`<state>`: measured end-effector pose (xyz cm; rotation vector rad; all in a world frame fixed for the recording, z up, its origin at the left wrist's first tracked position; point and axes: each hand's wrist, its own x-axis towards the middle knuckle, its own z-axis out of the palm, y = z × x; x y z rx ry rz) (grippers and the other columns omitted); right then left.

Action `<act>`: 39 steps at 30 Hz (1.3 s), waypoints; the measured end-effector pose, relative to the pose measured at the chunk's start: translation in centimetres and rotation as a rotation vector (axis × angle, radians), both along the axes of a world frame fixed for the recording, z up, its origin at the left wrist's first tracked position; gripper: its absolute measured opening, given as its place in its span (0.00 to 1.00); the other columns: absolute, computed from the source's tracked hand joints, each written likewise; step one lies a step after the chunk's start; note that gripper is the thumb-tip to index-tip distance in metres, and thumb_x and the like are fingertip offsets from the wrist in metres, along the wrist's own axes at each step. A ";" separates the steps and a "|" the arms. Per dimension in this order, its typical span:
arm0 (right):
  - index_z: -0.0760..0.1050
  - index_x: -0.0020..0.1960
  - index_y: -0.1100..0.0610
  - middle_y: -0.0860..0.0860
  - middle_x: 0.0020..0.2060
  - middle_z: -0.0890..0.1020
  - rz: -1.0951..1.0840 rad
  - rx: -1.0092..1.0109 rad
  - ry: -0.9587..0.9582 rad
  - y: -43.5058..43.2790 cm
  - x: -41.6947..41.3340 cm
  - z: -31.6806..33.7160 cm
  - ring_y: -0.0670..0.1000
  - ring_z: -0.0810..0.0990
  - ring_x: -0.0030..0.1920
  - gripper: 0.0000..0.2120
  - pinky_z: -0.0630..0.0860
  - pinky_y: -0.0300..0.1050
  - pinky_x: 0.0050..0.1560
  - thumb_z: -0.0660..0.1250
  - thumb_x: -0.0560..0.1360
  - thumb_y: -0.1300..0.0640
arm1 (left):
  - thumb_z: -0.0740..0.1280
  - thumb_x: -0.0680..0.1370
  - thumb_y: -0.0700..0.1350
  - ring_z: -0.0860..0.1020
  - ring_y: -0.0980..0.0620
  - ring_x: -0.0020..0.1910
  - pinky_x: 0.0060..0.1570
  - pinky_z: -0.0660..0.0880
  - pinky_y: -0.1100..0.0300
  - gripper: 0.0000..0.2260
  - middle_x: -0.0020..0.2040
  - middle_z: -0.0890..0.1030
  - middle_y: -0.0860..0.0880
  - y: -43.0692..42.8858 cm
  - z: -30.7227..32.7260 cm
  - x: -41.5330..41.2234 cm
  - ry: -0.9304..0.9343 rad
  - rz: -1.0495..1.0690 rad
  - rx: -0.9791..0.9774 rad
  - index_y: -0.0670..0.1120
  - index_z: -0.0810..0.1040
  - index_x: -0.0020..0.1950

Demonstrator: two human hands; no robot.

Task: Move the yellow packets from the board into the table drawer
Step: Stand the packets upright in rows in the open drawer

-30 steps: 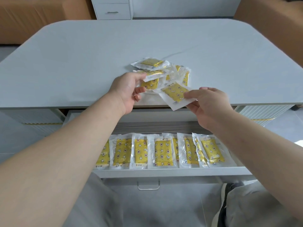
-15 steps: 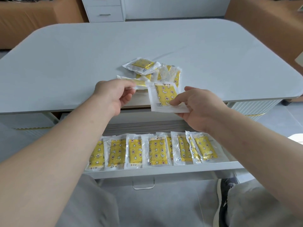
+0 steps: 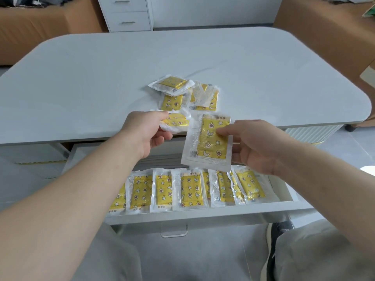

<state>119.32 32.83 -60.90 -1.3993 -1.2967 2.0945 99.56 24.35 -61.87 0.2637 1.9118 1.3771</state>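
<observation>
Reaching over the near edge of the bench (image 3: pixel 81 78), the left hand (image 3: pixel 146 132) curls its fingers round the left packet (image 3: pixel 176 123), thumb on top. That packet sits right at the near edge; whether it rests on the bench top I cannot tell. Just behind it, toward the middle of the bench, a loose pile of packets (image 3: pixel 182 94) lies overlapping. To the right, the right packet (image 3: pixel 209 142) hangs in the air off the near edge, above the open drawer (image 3: pixel 203 213), pinched at its right side between the thumb and fingers of the right hand (image 3: pixel 257 145). The hands are apart, each clamped on its own packet. A row of packets (image 3: pixel 188 189) lies side by side along the drawer's front wall. Each is a clear wrapper over a yellow sheet printed with stars, moons and flowers. The right packet carries a barcode at its lower left, and the small characters along its top are too blurred to read.
</observation>
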 end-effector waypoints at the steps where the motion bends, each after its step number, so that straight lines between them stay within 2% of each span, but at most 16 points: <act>1: 0.79 0.52 0.63 0.62 0.48 0.86 -0.008 0.003 -0.014 0.3 0.2 -0.3 0.60 0.87 0.40 0.04 0.85 0.55 0.45 0.69 0.77 0.66 | 0.69 0.80 0.45 0.76 0.55 0.20 0.18 0.67 0.68 0.06 0.36 0.82 0.44 0.0 -0.2 0.1 0.019 0.006 0.005 0.43 0.79 0.52; 4: 0.79 0.56 0.65 0.62 0.51 0.86 0.001 0.023 -0.043 1.1 0.6 -0.8 0.60 0.87 0.43 0.09 0.84 0.58 0.50 0.70 0.77 0.65 | 0.68 0.80 0.46 0.77 0.55 0.21 0.21 0.70 0.67 0.04 0.36 0.84 0.46 0.1 -0.5 0.3 0.047 0.033 0.034 0.45 0.79 0.49; 6: 0.79 0.57 0.66 0.62 0.51 0.86 0.029 0.070 -0.055 1.9 1.1 -0.9 0.62 0.87 0.46 0.10 0.84 0.59 0.51 0.71 0.76 0.65 | 0.67 0.80 0.46 0.79 0.55 0.25 0.28 0.71 0.62 0.04 0.35 0.84 0.50 0.1 -0.7 0.2 0.070 0.061 0.058 0.48 0.79 0.47; 10: 0.80 0.58 0.66 0.61 0.50 0.87 0.188 0.155 -0.095 3.3 1.8 -1.1 0.61 0.87 0.51 0.11 0.83 0.56 0.56 0.72 0.76 0.64 | 0.68 0.78 0.45 0.82 0.49 0.40 0.43 0.74 0.54 0.04 0.38 0.84 0.51 -0.2 -0.8 0.0 0.089 0.135 0.136 0.49 0.80 0.44; 12: 0.81 0.57 0.63 0.60 0.49 0.87 0.327 0.181 -0.126 3.5 1.8 -1.4 0.59 0.87 0.50 0.11 0.83 0.52 0.52 0.73 0.75 0.64 | 0.69 0.77 0.43 0.81 0.49 0.38 0.41 0.74 0.55 0.05 0.34 0.83 0.51 -0.4 -0.8 -0.1 0.100 0.121 0.154 0.48 0.79 0.41; 14: 0.82 0.56 0.62 0.58 0.48 0.87 0.420 0.221 -0.186 3.6 1.4 -2.2 0.57 0.87 0.48 0.11 0.83 0.51 0.50 0.74 0.74 0.64 | 0.70 0.75 0.41 0.80 0.50 0.37 0.38 0.73 0.57 0.05 0.35 0.84 0.51 -0.6 -0.8 -0.2 0.108 0.068 0.163 0.47 0.79 0.39; 16: 0.81 0.55 0.60 0.56 0.46 0.88 0.489 0.273 -0.275 3.2 0.8 -3.3 0.57 0.88 0.47 0.11 0.84 0.54 0.52 0.75 0.74 0.64 | 0.71 0.75 0.38 0.81 0.50 0.41 0.38 0.73 0.58 0.04 0.42 0.86 0.49 -0.8 -0.8 -0.2 0.079 0.003 0.189 0.46 0.81 0.44; 19: 0.81 0.53 0.60 0.56 0.44 0.88 0.565 0.324 -0.386 2.5 -0.3 -5.5 0.57 0.88 0.44 0.08 0.85 0.55 0.50 0.76 0.74 0.63 | 0.71 0.75 0.34 0.84 0.49 0.48 0.41 0.74 0.59 0.09 0.49 0.87 0.48 -0.9 -0.5 0.0 0.013 -0.095 0.231 0.46 0.82 0.52; 22: 0.80 0.51 0.61 0.56 0.43 0.87 0.633 0.360 -0.499 1.9 -1.3 -7.2 0.54 0.88 0.39 0.07 0.85 0.48 0.42 0.74 0.75 0.62 | 0.72 0.75 0.33 0.84 0.49 0.50 0.44 0.75 0.59 0.14 0.52 0.87 0.48 -0.8 -0.3 0.2 -0.020 -0.174 0.247 0.46 0.81 0.58; 26: 0.77 0.51 0.62 0.55 0.39 0.87 0.751 0.529 -0.719 1.7 -1.7 -9.4 0.50 0.87 0.33 0.09 0.83 0.44 0.36 0.73 0.76 0.58 | 0.73 0.74 0.33 0.85 0.50 0.48 0.41 0.74 0.58 0.15 0.50 0.87 0.49 -0.9 -0.5 0.4 -0.015 -0.261 0.228 0.48 0.80 0.56; 28: 0.75 0.54 0.62 0.55 0.36 0.87 0.817 0.539 -0.786 1.4 -1.7 -10.3 0.49 0.86 0.31 0.13 0.83 0.42 0.35 0.73 0.76 0.56 | 0.73 0.74 0.34 0.85 0.48 0.50 0.42 0.75 0.58 0.15 0.50 0.87 0.48 -0.9 -0.5 0.6 -0.017 -0.289 0.220 0.48 0.80 0.56; 32: 0.74 0.62 0.61 0.54 0.36 0.86 0.886 0.606 -0.914 1.1 -1.5 -10.9 0.52 0.86 0.33 0.21 0.84 0.45 0.36 0.74 0.75 0.50 | 0.73 0.76 0.39 0.86 0.49 0.48 0.46 0.81 0.54 0.10 0.49 0.87 0.49 -1.1 -0.2 0.9 -0.040 -0.277 0.218 0.47 0.81 0.56; 34: 0.71 0.64 0.58 0.51 0.41 0.83 0.887 0.727 -0.962 1.1 -1.3 -10.7 0.51 0.84 0.37 0.27 0.83 0.47 0.38 0.75 0.72 0.45 | 0.72 0.77 0.41 0.86 0.48 0.50 0.54 0.80 0.48 0.08 0.50 0.87 0.48 -1.2 -0.2 1.0 -0.052 -0.264 0.205 0.46 0.82 0.56; 36: 0.68 0.63 0.54 0.48 0.41 0.80 0.895 0.854 -0.995 1.1 -1.2 -10.0 0.49 0.81 0.38 0.29 0.81 0.47 0.38 0.76 0.71 0.42 | 0.71 0.78 0.41 0.86 0.47 0.51 0.60 0.79 0.43 0.08 0.51 0.87 0.47 -1.3 -0.3 1.0 -0.070 -0.259 0.190 0.44 0.82 0.57; 39: 0.73 0.56 0.53 0.46 0.39 0.79 0.927 0.840 -0.845 1.7 -1.3 -7.9 0.48 0.80 0.39 0.21 0.75 0.43 0.36 0.77 0.71 0.47 | 0.72 0.77 0.41 0.85 0.48 0.54 0.63 0.77 0.44 0.10 0.52 0.87 0.48 -1.4 -0.3 0.9 -0.059 -0.316 0.162 0.44 0.82 0.58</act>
